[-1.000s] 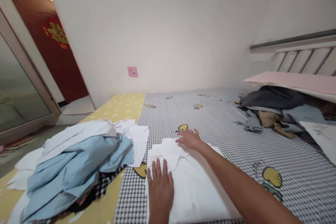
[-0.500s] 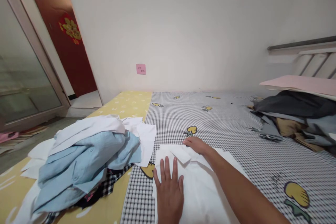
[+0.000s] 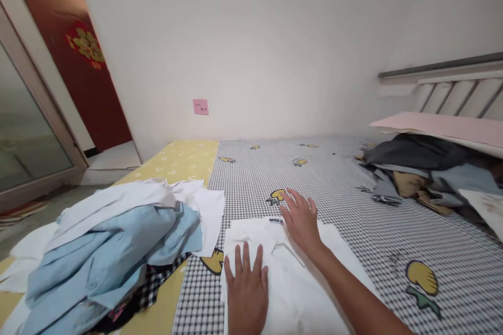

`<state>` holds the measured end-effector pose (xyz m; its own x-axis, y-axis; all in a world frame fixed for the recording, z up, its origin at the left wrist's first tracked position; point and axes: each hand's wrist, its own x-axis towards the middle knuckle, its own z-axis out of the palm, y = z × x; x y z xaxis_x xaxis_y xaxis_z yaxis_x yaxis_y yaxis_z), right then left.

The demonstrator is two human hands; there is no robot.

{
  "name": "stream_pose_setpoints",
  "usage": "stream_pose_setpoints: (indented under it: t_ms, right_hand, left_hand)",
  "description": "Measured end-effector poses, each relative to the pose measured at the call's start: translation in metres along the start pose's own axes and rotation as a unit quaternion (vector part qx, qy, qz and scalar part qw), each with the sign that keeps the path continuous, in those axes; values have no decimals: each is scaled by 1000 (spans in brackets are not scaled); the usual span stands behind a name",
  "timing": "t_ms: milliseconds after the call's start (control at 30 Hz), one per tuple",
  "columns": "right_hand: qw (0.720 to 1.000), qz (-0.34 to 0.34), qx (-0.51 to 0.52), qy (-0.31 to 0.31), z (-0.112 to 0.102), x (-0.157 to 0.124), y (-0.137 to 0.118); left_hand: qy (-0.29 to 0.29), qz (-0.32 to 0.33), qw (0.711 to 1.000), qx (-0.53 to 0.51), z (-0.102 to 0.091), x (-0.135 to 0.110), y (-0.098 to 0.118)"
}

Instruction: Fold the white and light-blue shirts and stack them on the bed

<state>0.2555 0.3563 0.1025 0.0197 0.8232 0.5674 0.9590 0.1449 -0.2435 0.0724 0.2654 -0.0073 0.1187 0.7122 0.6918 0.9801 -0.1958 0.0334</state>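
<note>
A white garment (image 3: 302, 293) lies spread in front of me on the checked sheet, with a small dark-lettered label (image 3: 276, 220) showing at its far edge. Flat on its left side rests my left hand (image 3: 247, 285), fingers stretched and spread. My right hand (image 3: 302, 220) is at the far edge beside the label, its fingers apart and curved with nothing between them. Whether the right palm touches the cloth I cannot tell. A crease runs across the garment between the two hands.
To the left sits a heap of clothes with a light blue shirt (image 3: 113, 251) on it. At the right, folded dark clothes (image 3: 416, 154) lie under a pink board (image 3: 440, 125). The checked sheet (image 3: 353, 193) reaches to the wall, where a pink note (image 3: 200, 107) is stuck.
My right hand has let go of the far edge and opened. The folded-over flap there now lies flat, uncovering the label. My left hand stays on the cloth. The view has turned slightly right.
</note>
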Motion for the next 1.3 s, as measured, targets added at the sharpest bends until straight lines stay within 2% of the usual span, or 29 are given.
stream_pose_setpoints:
  t_ms: [67, 133, 200, 267, 400, 467, 600, 700, 767, 833, 900, 1100, 1300]
  right_hand:
    - [998, -23, -47, -30, 7, -28, 5]
    - [990, 5, -84, -115, 23, -53, 12]
    - [976, 38, -101, -189, 40, -68, 20]
    - [970, 51, -101, -215, 53, -73, 25]
    - [979, 39, -77, -185, 60, -73, 30]
    - [983, 31, -65, -167, 61, -74, 31]
    - [986, 35, -45, -155, 63, -76, 31]
    - [987, 40, -34, -152, 61, -76, 30]
    - [987, 41, -29, -152, 60, -76, 29]
    - [989, 41, -24, -142, 61, -75, 29]
    - [991, 40, -19, -126, 61, -75, 29]
    - [991, 48, -3, -124, 59, -74, 27]
    - [991, 51, 18, -121, 54, -73, 28]
  left_hand:
    - [-3, -1, 1000, -1, -1, 1, 0]
    - [-12, -2, 1000, -3, -2, 2, -1]
    - [-30, -5, 999, -9, -3, 3, -1]
    - [-51, -10, 999, -18, -4, 1, -2]
    - [-76, -21, 996, -52, -12, 2, -6]
    - [-75, -25, 994, -70, -20, 16, -10]
    - [-76, -46, 995, -53, -37, 75, -19]
    - [-144, -73, 987, -4, -35, 120, -23]
    - [-216, -77, 973, 20, -25, 135, -23]
    - [-279, -69, 957, 33, -15, 138, -21]
    - [-309, -69, 947, 43, -10, 136, -16]
    - [-237, -101, 965, 41, -22, 128, -6]
    - [-294, -173, 937, 77, -13, 116, -20]
